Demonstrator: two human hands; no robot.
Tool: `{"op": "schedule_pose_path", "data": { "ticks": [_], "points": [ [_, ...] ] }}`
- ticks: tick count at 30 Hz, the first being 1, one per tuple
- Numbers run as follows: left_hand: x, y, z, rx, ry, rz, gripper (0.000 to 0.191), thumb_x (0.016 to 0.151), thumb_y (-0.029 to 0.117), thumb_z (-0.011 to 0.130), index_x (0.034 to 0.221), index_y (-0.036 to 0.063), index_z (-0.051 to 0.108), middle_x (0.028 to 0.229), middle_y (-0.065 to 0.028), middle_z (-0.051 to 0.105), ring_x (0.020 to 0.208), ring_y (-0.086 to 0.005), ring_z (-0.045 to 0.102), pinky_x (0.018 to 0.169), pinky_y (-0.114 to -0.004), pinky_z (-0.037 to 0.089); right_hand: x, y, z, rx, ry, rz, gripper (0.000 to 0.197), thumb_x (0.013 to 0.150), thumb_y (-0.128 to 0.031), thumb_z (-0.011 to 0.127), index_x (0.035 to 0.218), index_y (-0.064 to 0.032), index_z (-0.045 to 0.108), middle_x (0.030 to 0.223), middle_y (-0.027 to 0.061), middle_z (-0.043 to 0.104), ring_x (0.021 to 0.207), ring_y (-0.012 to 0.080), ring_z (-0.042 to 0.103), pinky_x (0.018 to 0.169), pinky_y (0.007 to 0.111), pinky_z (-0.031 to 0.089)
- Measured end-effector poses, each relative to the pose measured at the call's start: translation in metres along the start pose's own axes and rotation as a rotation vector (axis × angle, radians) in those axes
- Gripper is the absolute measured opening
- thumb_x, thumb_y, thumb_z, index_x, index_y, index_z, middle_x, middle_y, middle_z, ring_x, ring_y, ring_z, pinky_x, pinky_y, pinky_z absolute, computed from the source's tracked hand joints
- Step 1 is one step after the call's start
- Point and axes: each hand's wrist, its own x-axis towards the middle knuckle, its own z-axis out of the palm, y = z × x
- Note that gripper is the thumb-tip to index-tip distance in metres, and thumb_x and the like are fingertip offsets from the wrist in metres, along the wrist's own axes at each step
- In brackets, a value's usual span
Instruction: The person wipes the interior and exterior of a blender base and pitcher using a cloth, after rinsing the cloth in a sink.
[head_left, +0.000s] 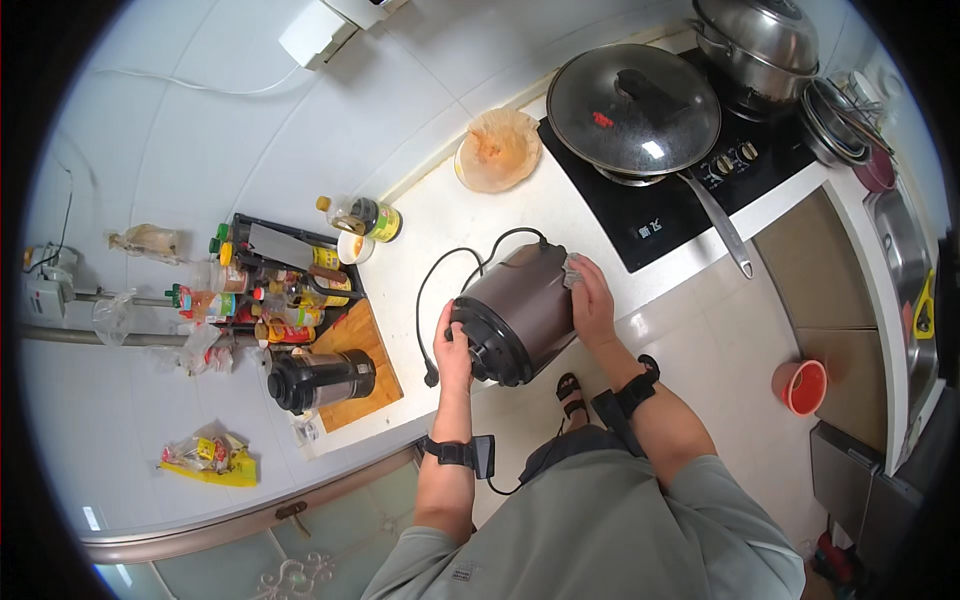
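A dark brown electric cooker (525, 300) with a black lid (491, 345) is tipped on its side at the counter's front edge. Its black power cord (426, 300) loops over the countertop to a plug (430, 375). My left hand (454, 346) grips the lid end, with the thumb on top. Under the fingers of my right hand (592, 300), a crumpled grey cloth (573, 271) is pressed to the cooker's side near its base. Whether the cooker's underside touches the counter is hidden.
A covered wok (634, 109) sits on the black gas hob (637, 232), its handle (720, 225) jutting past the counter edge. A pleated paper liner (499, 150) lies behind the cooker. Leftward are sauce bottles (300, 292), a thermos jug (322, 381) and a wooden board (382, 390).
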Motion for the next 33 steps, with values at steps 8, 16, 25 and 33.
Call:
{"op": "schedule_pose_path", "data": {
  "ticks": [8,16,25,33],
  "points": [
    [-0.007,-0.021,-0.016,0.255,0.019,0.224,0.041,0.092,0.01,0.05,0.131,-0.0021,0.051,0.124,-0.015,0.058,0.116,-0.0217,0.053,0.101,-0.03,0.038,-0.007,-0.077,0.012,-0.248,-0.445,-0.515,0.033,0.084,-0.016,0.054,0.115,-0.0087,0.06,0.123,0.0089,0.059,0.118,0.0312,0.053,0.102,0.055,0.032],
    [-0.019,0.009,0.016,0.329,0.057,0.29,0.052,0.092,0.035,0.061,0.129,-0.0008,0.053,0.119,-0.0146,0.06,0.112,-0.0227,0.056,0.098,-0.031,0.04,0.033,-0.014,-0.006,-0.589,-0.245,-0.394,0.029,0.088,-0.015,0.052,0.115,-0.0064,0.061,0.122,0.0129,0.06,0.119,0.0335,0.052,0.1,0.055,0.035],
    [-0.033,0.007,0.018,0.313,0.046,0.265,0.043,0.093,0.019,0.056,0.13,-0.0024,0.05,0.124,-0.0153,0.058,0.116,-0.0225,0.053,0.101,-0.032,0.039,0.005,-0.043,-0.018,-0.435,-0.361,-0.617,0.031,0.091,-0.015,0.045,0.116,-0.005,0.06,0.125,0.0138,0.058,0.126,0.0301,0.047,0.105,0.051,0.033],
    [-0.041,0.015,0.042,0.334,0.131,0.3,0.044,0.086,0.018,0.066,0.123,-0.0033,0.053,0.117,-0.0175,0.059,0.107,-0.0275,0.058,0.095,-0.035,0.044,0.028,-0.037,-0.02,-0.315,-0.472,-0.175,0.036,0.097,-0.018,0.039,0.122,0.0007,0.057,0.133,0.0185,0.053,0.129,0.033,0.044,0.107,0.041,0.031]
  ]
}}
